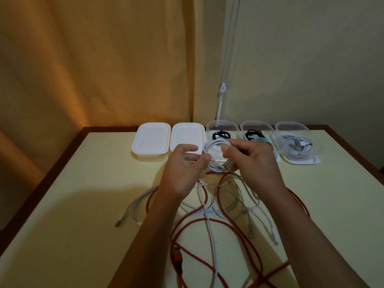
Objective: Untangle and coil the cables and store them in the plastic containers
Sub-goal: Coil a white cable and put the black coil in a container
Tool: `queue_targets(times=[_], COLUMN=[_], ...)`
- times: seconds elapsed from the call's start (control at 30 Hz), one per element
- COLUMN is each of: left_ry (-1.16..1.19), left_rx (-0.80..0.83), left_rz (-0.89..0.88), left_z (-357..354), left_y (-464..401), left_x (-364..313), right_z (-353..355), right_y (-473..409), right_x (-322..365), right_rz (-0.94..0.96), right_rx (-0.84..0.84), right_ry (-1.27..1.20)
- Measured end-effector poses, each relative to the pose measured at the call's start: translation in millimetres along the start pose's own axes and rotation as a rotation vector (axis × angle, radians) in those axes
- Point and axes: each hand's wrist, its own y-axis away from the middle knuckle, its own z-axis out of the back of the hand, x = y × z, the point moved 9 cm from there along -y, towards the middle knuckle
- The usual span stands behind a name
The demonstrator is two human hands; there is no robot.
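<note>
My right hand (254, 163) grips a partly wound coil of white cable (215, 154) above the table, in front of the row of containers. My left hand (182, 169) pinches the same white cable at the coil's left side. The cable's loose end trails down toward me over a tangle of red cable (234, 229) and other white cables (137, 206). Two containers (151, 142) stand shut with white lids. Three open clear containers follow: one with a black cable (221, 134), one with black and teal cables (256, 137), one with white cables (296, 145).
The pale yellow table (72, 204) has a dark wooden rim. A yellow curtain hangs behind at the left, and a wall with a white cord lies behind at the right. A red plug (177, 256) rests near the front edge.
</note>
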Motion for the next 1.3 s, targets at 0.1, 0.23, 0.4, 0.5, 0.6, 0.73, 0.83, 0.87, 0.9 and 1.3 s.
queue_targets(times=[0.1,0.23,0.4,0.5,0.6,0.73,0.83,0.87,0.9,1.3], left_ry=[0.058,0.017,-0.188,-0.218,-0.226,-0.161,-0.186,-0.186,-0.177,-0.284], left_rx=[0.14,0.13,-0.133,-0.214,-0.179,-0.129,0.016,0.07,0.108,-0.133], left_rz=[-0.044,-0.074,-0.184,-0.147,-0.137,-0.073,-0.082,-0.087,-0.09,-0.107], left_z=[-12,-12,1,9,6,5,-1,-5,-8,8], left_y=[1,1,2,1,-1,-5,-6,-4,-2,-4], left_x=[-3,-4,-8,-3,2,7,3,2,1,4], right_z=[-4,-11,-21,-31,-31,-18,-8,-5,-4,-5], right_y=[2,3,8,12,12,8,4,3,2,1], right_x=[1,1,5,10,7,-1,-12,-15,-17,-14], right_rz=[0.004,-0.004,-0.001,0.013,-0.002,-0.058,-0.122,-0.142,-0.156,-0.17], right_rx=[0.039,0.087,0.12,0.163,0.148,0.054,-0.033,-0.048,-0.055,0.041], right_ry=[-0.023,0.01,0.004,-0.001,-0.004,-0.07,-0.093,-0.094,-0.099,-0.061])
